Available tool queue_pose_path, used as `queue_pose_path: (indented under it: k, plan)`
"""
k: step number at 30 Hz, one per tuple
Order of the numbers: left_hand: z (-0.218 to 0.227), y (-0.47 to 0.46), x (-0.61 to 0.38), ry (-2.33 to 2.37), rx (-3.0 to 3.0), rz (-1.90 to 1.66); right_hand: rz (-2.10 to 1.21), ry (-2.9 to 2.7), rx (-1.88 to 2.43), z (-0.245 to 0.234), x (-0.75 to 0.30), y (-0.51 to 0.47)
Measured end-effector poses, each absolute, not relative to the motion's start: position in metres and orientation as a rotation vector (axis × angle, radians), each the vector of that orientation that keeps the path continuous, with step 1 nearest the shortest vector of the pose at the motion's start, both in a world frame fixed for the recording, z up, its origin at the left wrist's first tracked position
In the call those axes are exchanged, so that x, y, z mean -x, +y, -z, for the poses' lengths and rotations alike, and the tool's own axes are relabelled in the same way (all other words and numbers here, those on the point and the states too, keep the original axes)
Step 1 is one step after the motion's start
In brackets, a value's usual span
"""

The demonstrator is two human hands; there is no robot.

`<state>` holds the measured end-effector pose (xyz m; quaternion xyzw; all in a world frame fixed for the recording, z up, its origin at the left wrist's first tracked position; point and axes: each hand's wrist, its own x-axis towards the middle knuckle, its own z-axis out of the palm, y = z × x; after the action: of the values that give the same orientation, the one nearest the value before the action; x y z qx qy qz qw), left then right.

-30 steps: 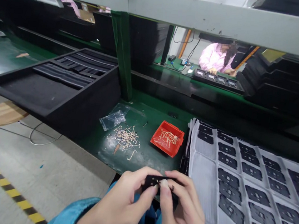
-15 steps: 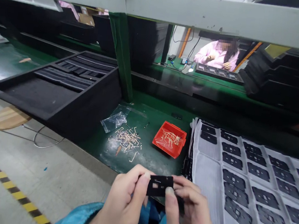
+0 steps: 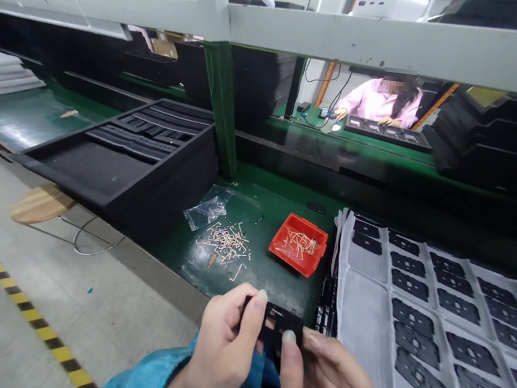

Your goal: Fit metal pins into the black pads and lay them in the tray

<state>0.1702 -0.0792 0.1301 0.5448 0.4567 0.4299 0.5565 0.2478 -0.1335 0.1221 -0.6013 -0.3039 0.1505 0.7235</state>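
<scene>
A small flat black plate with cut-out windows [image 3: 281, 326] is held between my two hands, just in front of the bench edge. My left hand [image 3: 227, 340] pinches its left end, thumb on top. My right hand [image 3: 327, 370] grips the right end, its thumb pressing on the face and the fingers behind. Beyond them on the green bench lies a loose pile of small cream-coloured bent strips [image 3: 227, 243]. More such strips lie in a red tray [image 3: 275, 251]. To the right, a white compartment tray [image 3: 361, 311] holds rows of similar black plates [image 3: 414, 342].
A large black bin [image 3: 162, 177] stands at left, with a clear plastic bag [image 3: 207, 212] beside it. A green post [image 3: 224, 109] rises behind. Across the bench sits a co-worker in pink [image 3: 381, 102]. A wooden stool [image 3: 42, 203] is below left.
The view has shifted, so the bench things appear lower and further right. The black plate is tilted more, still in both hands. The co-worker's arm has moved outward.
</scene>
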Motion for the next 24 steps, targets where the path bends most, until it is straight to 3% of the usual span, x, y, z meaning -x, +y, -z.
queue_pose_path:
  k: [5,10,16,21,24]
  plan:
    - [-0.144,-0.075,-0.158,0.974,-1.281,-0.775,-0.517,-0.644,1.405,-0.118,-0.266,-0.14]
    - [-0.147,-0.081,-0.152,0.962,-1.43,-0.785,-0.666,-0.995,1.343,-0.113,-0.295,-0.136]
    - [-0.147,-0.083,-0.156,1.014,-1.402,-0.898,-0.296,-1.247,1.23,-0.102,-0.305,-0.126]
    - [-0.147,-0.08,-0.158,1.034,-1.313,-0.879,-0.324,-1.277,1.355,-0.106,-0.303,-0.118]
    - [-0.142,-0.081,-0.16,1.066,-1.287,-0.864,-0.158,-1.385,1.357,-0.107,-0.3,-0.113]
